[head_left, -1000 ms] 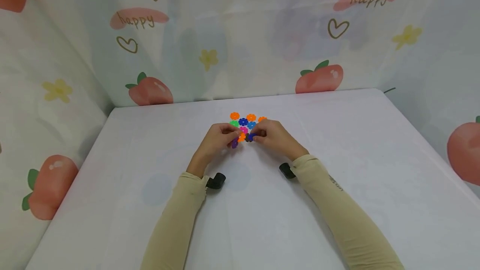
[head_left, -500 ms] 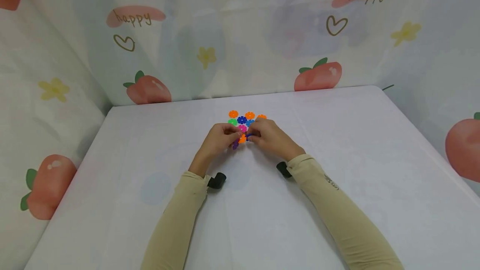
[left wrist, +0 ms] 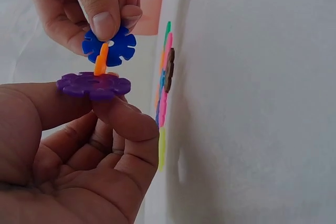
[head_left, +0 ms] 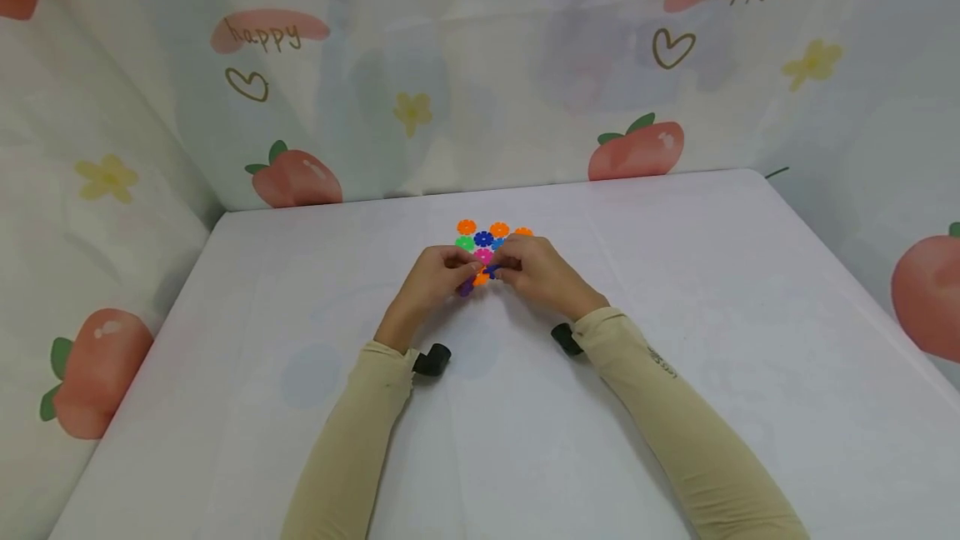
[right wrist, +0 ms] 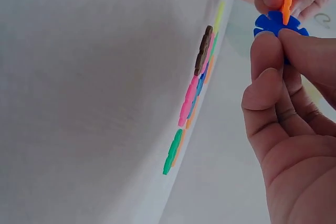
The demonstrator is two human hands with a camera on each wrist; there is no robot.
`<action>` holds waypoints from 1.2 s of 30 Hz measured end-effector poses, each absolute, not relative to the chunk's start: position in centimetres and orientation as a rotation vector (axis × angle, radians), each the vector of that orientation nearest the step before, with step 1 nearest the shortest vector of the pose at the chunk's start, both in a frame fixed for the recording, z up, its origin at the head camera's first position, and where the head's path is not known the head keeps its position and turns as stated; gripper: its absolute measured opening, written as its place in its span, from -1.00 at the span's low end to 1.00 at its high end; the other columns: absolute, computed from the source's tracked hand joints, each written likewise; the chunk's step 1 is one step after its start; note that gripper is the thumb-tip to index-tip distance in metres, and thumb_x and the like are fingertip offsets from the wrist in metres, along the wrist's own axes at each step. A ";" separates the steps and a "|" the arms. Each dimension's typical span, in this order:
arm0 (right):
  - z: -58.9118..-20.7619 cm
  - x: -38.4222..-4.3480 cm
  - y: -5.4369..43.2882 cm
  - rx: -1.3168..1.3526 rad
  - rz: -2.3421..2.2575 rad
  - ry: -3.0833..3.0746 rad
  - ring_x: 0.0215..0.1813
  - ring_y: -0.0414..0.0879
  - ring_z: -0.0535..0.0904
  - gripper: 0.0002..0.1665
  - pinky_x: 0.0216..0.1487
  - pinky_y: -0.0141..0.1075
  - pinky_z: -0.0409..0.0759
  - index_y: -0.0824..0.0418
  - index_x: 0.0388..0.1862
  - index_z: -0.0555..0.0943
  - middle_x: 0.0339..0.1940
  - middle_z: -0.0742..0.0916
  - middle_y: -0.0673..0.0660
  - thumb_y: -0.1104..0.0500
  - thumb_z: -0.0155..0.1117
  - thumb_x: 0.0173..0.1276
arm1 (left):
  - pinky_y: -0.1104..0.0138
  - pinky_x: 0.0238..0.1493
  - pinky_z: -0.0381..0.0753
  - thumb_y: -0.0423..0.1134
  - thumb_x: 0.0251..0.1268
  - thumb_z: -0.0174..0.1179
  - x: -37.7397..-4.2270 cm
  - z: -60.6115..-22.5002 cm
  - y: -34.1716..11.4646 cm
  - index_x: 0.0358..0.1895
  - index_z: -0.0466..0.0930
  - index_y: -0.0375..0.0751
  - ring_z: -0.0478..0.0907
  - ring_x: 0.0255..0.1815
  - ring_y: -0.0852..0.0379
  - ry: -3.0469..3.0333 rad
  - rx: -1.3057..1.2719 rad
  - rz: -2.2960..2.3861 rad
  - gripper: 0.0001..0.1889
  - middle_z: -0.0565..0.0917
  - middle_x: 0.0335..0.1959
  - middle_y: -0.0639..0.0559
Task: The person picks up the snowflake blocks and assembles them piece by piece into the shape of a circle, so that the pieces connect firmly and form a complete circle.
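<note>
My left hand [head_left: 435,277] pinches a purple flower-shaped interlocking disc [left wrist: 94,86] between thumb and fingers. An orange disc [left wrist: 101,60] stands edge-on from the purple one, at right angles to it. On its far side a blue disc [left wrist: 125,48] meets the orange edge, pinched by the thumb and index finger of my right hand [head_left: 546,272]. In the right wrist view the blue disc [right wrist: 273,23] overlaps the end of the orange disc [right wrist: 287,3]. The three are held up above the table, and fingers hide part of the purple and blue discs.
Several loose discs lie on the white table [head_left: 675,315] just beyond my hands, among them orange [head_left: 467,227], green [head_left: 464,243], pink [head_left: 483,256] and brown [right wrist: 203,51] ones. A patterned cloth [head_left: 480,65] hangs behind the table.
My right hand has moved slightly left, bringing the blue disc up against the orange one. My left hand has stayed nearly in place, the purple disc tilting a little.
</note>
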State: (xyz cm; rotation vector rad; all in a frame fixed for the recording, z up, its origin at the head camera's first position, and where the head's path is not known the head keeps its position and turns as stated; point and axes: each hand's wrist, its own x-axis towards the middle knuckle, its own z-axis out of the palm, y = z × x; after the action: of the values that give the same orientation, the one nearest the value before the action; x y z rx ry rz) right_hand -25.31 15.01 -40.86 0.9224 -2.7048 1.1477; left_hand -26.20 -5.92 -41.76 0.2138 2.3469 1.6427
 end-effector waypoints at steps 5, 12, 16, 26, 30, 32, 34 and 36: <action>-40.7 -25.4 14.9 0.929 1.147 -2.707 -0.15 0.01 0.63 -0.87 -0.05 -0.14 0.69 0.34 -0.14 0.77 -0.24 0.75 0.12 0.47 0.47 0.38 | 0.38 -0.24 0.61 -0.32 0.61 0.26 -26.2 -41.8 -6.4 0.00 0.74 -0.40 0.57 -0.32 0.07 2.319 0.229 1.661 -0.82 0.71 -0.26 -0.11; -40.9 -25.7 15.2 0.935 1.122 -2.710 -0.15 0.01 0.64 -0.91 -0.05 -0.13 0.70 0.33 -0.16 0.78 -0.25 0.75 0.10 0.44 0.47 0.40 | 0.36 -0.22 0.62 -0.30 0.63 0.25 -26.3 -41.8 -6.7 0.01 0.73 -0.37 0.59 -0.31 0.04 2.322 0.207 1.635 -0.82 0.71 -0.26 -0.11; -40.8 -25.9 15.6 0.886 1.091 -2.766 -0.16 0.03 0.64 -0.92 -0.03 -0.11 0.70 0.34 -0.15 0.77 -0.25 0.74 0.12 0.44 0.45 0.42 | 0.35 -0.20 0.63 -0.27 0.63 0.25 -26.5 -41.7 -6.6 0.02 0.73 -0.35 0.61 -0.29 0.03 2.341 0.170 1.580 -0.81 0.72 -0.24 -0.12; -41.4 -26.7 18.2 0.422 1.117 -3.006 0.04 0.16 0.61 -0.83 0.18 0.03 0.65 0.36 -0.03 0.79 -0.10 0.77 0.23 0.32 0.33 0.53 | 0.33 -0.09 0.65 -0.28 0.64 0.24 -27.0 -41.8 -7.7 0.04 0.72 -0.31 0.60 -0.22 0.00 2.366 -0.080 1.659 -0.83 0.70 -0.13 -0.15; -41.4 -26.9 18.2 0.334 1.096 -3.013 -0.02 0.17 0.58 -0.81 0.07 -0.01 0.64 0.39 -0.03 0.77 -0.17 0.74 0.25 0.27 0.34 0.53 | 0.35 -0.10 0.67 -0.29 0.64 0.24 -27.0 -41.9 -7.8 0.04 0.71 -0.32 0.61 -0.21 0.00 2.321 0.008 1.662 -0.84 0.71 -0.13 -0.15; -41.2 -26.8 17.8 0.329 1.070 -2.997 -0.06 0.15 0.56 -0.79 0.00 -0.05 0.63 0.38 0.01 0.76 -0.19 0.71 0.24 0.26 0.36 0.53 | 0.35 -0.10 0.67 -0.30 0.63 0.24 -26.9 -41.9 -7.8 0.03 0.72 -0.32 0.61 -0.21 0.00 2.312 0.033 1.657 -0.84 0.71 -0.13 -0.15; -41.0 -26.8 17.1 0.369 1.033 -2.996 -0.02 0.16 0.54 -0.74 0.01 -0.04 0.61 0.35 0.08 0.75 -0.15 0.67 0.26 0.23 0.38 0.53 | 0.34 -0.11 0.67 -0.30 0.63 0.24 -26.9 -41.9 -7.7 0.03 0.71 -0.32 0.61 -0.21 0.00 2.312 0.047 1.650 -0.84 0.71 -0.13 -0.15; -41.0 -26.7 16.2 0.441 0.977 -3.019 0.11 0.18 0.49 -0.66 0.10 0.00 0.60 0.31 0.19 0.74 -0.02 0.65 0.29 0.20 0.40 0.53 | 0.34 -0.12 0.67 -0.30 0.63 0.25 -26.9 -41.9 -7.7 0.03 0.71 -0.33 0.61 -0.22 0.00 2.317 0.065 1.640 -0.84 0.71 -0.14 -0.15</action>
State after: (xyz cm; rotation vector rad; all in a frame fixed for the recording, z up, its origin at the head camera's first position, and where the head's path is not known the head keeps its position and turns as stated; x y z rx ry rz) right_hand -26.71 16.21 -40.97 0.4412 -3.0190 0.9765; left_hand -26.89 -7.73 -41.90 0.0651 2.3167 1.6399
